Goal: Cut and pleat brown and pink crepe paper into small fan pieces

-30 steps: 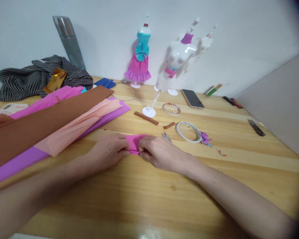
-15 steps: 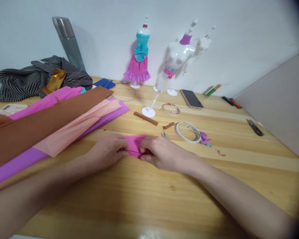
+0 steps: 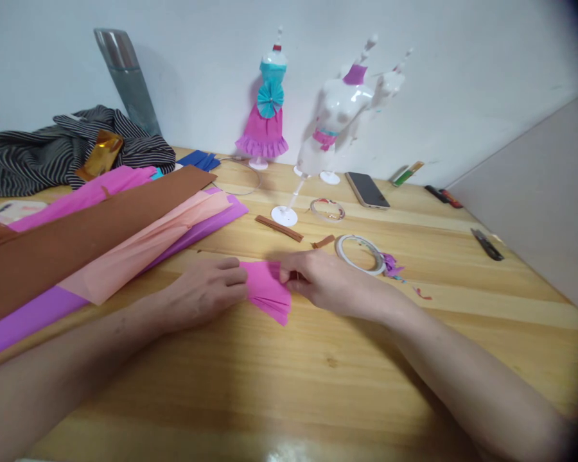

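A piece of bright pink crepe paper (image 3: 268, 287) lies between my hands, fanned out on its right side, with several folds along its lower part. My left hand (image 3: 209, 289) is closed on its left end, fingers bent over it. At the upper right edge my right hand (image 3: 320, 279) pinches the paper between thumb and forefinger. Behind my hands lie a pleated brown strip (image 3: 279, 228) and a small brown scrap (image 3: 324, 242). Just past my right hand is a roll of white tape (image 3: 361, 255).
Long brown crepe paper (image 3: 91, 221), peach paper (image 3: 149, 247) and purple paper (image 3: 33, 321) cover the left side. Small white mannequins stand behind, one in a pink skirt (image 3: 264, 128). A phone (image 3: 367, 190), a bottle (image 3: 132, 90) and a utility knife (image 3: 487, 244) lie or stand around.
The pink paper's right side has spread out and its lower corner hangs toward me. My right hand has shifted slightly right and up along its edge. The view has shifted slightly.
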The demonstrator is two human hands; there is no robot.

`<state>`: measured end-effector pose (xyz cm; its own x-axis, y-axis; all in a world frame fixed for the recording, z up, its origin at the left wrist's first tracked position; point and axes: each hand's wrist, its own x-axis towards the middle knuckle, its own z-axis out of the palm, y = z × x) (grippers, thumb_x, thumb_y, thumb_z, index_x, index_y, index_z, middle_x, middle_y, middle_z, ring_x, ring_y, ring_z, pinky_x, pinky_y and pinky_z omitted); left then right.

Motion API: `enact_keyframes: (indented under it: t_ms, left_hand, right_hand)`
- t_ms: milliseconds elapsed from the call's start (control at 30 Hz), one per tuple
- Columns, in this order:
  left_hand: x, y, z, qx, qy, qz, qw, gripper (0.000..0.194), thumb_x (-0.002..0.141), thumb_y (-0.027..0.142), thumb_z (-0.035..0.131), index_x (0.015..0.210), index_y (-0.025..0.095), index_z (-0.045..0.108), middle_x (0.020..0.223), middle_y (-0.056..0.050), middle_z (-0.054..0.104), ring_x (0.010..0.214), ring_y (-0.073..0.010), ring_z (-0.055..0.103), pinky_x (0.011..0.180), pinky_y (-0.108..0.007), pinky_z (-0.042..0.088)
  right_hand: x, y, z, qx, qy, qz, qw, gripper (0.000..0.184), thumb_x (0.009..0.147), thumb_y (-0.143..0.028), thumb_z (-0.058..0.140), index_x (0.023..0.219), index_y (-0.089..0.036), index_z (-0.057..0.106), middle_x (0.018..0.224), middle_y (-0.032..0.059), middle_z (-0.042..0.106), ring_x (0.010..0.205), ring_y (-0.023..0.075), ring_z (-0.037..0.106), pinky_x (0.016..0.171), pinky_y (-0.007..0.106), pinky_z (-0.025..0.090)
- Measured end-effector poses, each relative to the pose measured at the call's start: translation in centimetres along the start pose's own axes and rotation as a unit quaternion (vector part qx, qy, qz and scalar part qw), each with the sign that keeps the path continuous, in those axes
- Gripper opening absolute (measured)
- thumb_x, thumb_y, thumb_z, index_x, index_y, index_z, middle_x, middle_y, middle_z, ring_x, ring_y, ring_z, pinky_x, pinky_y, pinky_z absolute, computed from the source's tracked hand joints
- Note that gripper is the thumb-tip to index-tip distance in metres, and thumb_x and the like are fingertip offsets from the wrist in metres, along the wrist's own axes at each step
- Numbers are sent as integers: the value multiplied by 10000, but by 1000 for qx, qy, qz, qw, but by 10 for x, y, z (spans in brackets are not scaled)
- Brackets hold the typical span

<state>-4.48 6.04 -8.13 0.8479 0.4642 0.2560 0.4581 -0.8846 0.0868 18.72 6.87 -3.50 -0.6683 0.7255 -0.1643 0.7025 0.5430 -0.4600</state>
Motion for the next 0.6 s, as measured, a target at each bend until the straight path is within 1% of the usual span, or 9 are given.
enact_keyframes:
  t_ms: [100, 133, 200, 300, 467, 600]
  left_hand:
    - [0, -1, -5, 38, 17, 64, 997, 325, 940, 140, 319, 717, 173, 554, 696, -23, 561, 650, -150, 398, 557, -302, 259]
    - [0, -2, -6, 46, 23, 68, 996, 339, 946, 142, 305, 714, 171, 550, 694, -25, 555, 641, -150, 388, 555, -304, 253]
    - [0, -2, -8, 58, 31, 72, 995, 349, 951, 141, 296, 707, 170, 544, 697, -27, 551, 634, -149, 378, 553, -306, 247]
    - [-1, -3, -7, 66, 44, 74, 994, 335, 944, 132, 309, 707, 172, 542, 695, -26, 546, 638, -154, 374, 554, -308, 251]
    - [-2, -4, -2, 66, 67, 70, 993, 305, 931, 123, 336, 719, 171, 550, 680, -24, 539, 637, -154, 376, 546, -302, 253]
    - [-2, -5, 0, 60, 90, 69, 992, 293, 926, 118, 350, 705, 166, 537, 674, -21, 537, 638, -147, 388, 550, -287, 269]
  right_hand:
    - [0, 2, 0, 2, 33, -6, 999, 159, 773, -44, 440, 709, -175, 504, 651, -30, 526, 593, 93, 448, 561, 217, 281]
    - [0, 2, -1, 0, 38, -7, 999, 157, 775, -50, 440, 703, -175, 503, 648, -29, 523, 589, 94, 445, 559, 218, 281]
    - [-1, 0, -2, -1, 36, -6, 999, 155, 778, -58, 441, 695, -174, 504, 647, -26, 523, 586, 97, 441, 554, 219, 279]
    - [-3, -4, -4, 2, 12, -6, 1000, 145, 775, -66, 457, 694, -169, 520, 647, -22, 532, 581, 96, 441, 551, 219, 278]
    - [-5, -9, 0, -7, -25, -32, 999, 140, 760, -70, 498, 671, -167, 544, 678, -20, 559, 584, 85, 442, 548, 223, 258]
    - [-5, -8, 8, -32, -2, -26, 999, 110, 753, -76, 513, 698, -171, 521, 738, -9, 567, 616, 87, 456, 541, 228, 235]
